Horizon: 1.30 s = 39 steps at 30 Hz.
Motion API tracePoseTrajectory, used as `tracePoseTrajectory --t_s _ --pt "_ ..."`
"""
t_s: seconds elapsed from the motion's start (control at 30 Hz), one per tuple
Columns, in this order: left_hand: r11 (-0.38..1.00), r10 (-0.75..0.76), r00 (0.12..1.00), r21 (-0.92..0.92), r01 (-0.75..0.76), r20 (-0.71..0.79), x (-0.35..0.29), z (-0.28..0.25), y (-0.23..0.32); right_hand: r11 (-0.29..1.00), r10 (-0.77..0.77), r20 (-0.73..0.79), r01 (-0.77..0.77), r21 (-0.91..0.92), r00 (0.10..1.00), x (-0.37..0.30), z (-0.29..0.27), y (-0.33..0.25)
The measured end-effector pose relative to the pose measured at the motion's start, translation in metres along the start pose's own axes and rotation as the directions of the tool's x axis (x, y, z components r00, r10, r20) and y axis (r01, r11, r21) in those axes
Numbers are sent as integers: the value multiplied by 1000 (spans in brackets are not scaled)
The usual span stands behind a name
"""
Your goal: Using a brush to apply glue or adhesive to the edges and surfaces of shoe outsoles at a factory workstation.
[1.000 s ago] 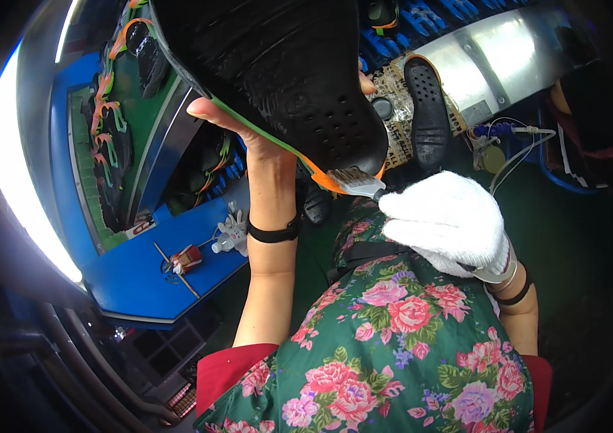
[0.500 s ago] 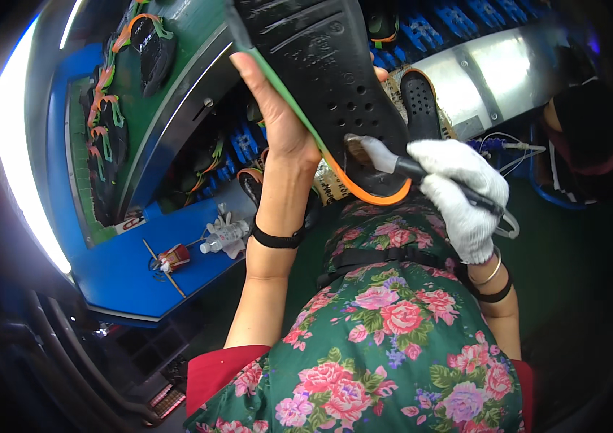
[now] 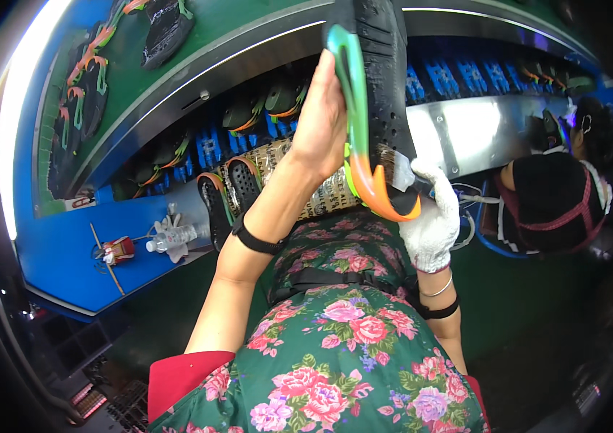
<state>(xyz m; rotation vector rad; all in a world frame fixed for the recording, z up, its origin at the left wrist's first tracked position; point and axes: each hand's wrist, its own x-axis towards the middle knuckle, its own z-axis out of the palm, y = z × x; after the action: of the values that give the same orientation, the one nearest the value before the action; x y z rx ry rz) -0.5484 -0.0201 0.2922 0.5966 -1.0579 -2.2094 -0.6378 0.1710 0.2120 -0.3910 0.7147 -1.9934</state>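
Note:
My left hand (image 3: 321,119) is bare and grips a black shoe sole (image 3: 384,90) along its edge. The sole stands tilted upright, with a rim that fades from green to orange and small holes in its face. My right hand (image 3: 431,224), in a white knitted glove, closes round the handle of a brush (image 3: 397,170). The brush's bristles touch the sole's face just above its orange lower end. Most of the handle is hidden by the glove and the sole.
Two more soles (image 3: 244,182) lean by a tape-wrapped bundle (image 3: 274,160). A plastic bottle (image 3: 171,238) lies on the blue table (image 3: 140,270) at left. Blue racks (image 3: 209,148) and a shiny metal panel (image 3: 458,137) lie beyond. A co-worker (image 3: 555,187) sits at right. Soles lie on the green belt (image 3: 249,11).
The sole has turned more edge-on and upright in my left hand and moved right. My right hand has moved slightly left and down, with the brush still at the sole's lower end.

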Motion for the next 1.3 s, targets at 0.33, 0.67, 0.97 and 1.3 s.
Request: tracePoseTrajectory --t_s 0.33,0.67,0.97,1.3 --pt "550 467 850 673 -495 245 -109 -10 -5 989 -48 -234 15 -144 971 2 9 -20" --pt "531 476 845 686 -498 244 -112 -3 -23 981 -93 -215 52 -187 972 -2 6 -11" --pt "683 374 882 559 -471 285 -77 6 6 937 -216 -115 172 -305 970 -13 -1 -7" --pt "-463 618 765 871 166 182 111 -109 106 947 -217 -79 190 -257 973 -14 -11 -13"
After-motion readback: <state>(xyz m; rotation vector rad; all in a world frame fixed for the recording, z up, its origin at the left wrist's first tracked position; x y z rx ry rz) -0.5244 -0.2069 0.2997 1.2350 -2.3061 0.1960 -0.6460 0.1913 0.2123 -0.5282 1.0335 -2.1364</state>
